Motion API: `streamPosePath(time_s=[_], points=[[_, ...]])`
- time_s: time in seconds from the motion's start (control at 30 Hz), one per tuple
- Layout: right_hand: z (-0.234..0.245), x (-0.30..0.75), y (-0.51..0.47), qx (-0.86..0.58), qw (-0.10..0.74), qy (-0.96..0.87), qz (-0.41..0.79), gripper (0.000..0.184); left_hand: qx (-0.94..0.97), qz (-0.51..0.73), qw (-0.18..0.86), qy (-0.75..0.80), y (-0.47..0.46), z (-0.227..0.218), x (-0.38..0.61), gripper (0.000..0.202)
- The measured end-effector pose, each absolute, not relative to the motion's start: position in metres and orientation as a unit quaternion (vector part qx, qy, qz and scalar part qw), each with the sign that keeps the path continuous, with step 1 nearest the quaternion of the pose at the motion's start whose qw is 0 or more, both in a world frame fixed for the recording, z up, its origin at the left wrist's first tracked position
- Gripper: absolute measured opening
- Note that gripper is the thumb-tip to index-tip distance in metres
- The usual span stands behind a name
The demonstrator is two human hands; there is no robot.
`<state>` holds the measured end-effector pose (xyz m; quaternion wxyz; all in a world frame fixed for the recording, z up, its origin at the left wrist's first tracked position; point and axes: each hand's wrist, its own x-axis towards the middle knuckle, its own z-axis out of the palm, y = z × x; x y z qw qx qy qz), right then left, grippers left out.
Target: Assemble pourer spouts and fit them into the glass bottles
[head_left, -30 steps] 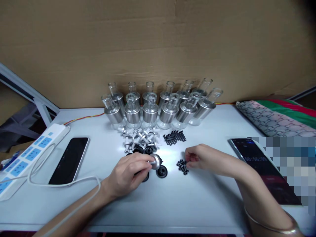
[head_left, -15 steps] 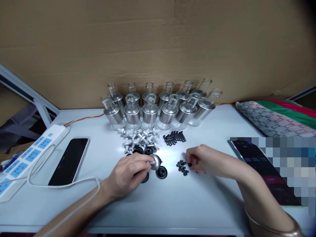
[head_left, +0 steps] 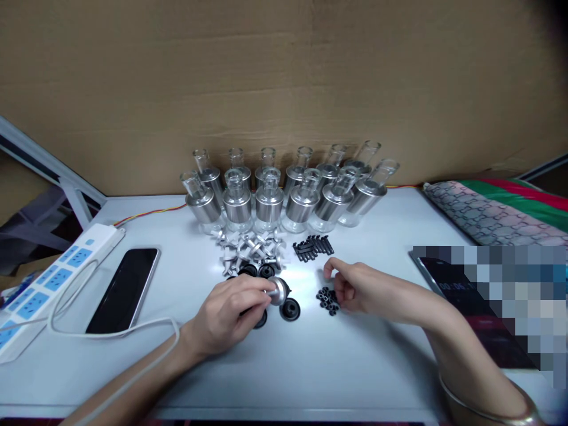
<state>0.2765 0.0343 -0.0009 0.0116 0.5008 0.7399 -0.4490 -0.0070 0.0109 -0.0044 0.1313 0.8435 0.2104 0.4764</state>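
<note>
My left hand (head_left: 235,307) is closed in a pinch around a silver metal spout (head_left: 277,291), tilted, with a black part at its far end. Just beside it, a round black cap (head_left: 290,309) lies on the table; other black caps (head_left: 267,271) are partly covered by the hand. My right hand (head_left: 350,288) is at the right edge of a small heap of black rings (head_left: 326,300). Its index finger stands apart from the other, curled fingers, and I see nothing held. Behind lie a pile of silver spouts (head_left: 252,247) and several short black sticks (head_left: 313,247).
Glass bottles with metal sleeves (head_left: 270,204) stand in two rows at the back, before a cardboard wall (head_left: 284,77). On the left are a phone (head_left: 124,290), a power strip (head_left: 48,287) and a white cable over my left forearm. A dark-screened device (head_left: 470,307) lies at right.
My right hand has shifted slightly left towards the black rings, and its index finger has lifted away from the other fingers. My left hand keeps the silver spout in place.
</note>
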Motion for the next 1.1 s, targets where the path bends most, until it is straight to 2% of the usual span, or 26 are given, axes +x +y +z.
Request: streamPosePath(time_s=[0.2,0.47,0.97,1.1], points=[[0.009,0.27,0.033,0.515,0.053,0.738,-0.433,0.04,0.844,0.474,0.138,0.212,0.01,-0.006,-0.007,0.024],[0.004,0.268,0.033,0.513,0.057,0.758,-0.399,0.024,0.847,0.472,0.129,0.207,0.011,-0.006,-0.007,0.021],[0.019,0.254,0.029,0.467,0.015,0.799,-0.379,0.038,0.856,0.456,0.123,0.212,0.009,-0.005,-0.008,0.017],[0.02,0.249,0.028,0.444,0.029,0.809,-0.384,0.037,0.858,0.448,0.122,0.218,0.009,-0.005,-0.009,0.016]])
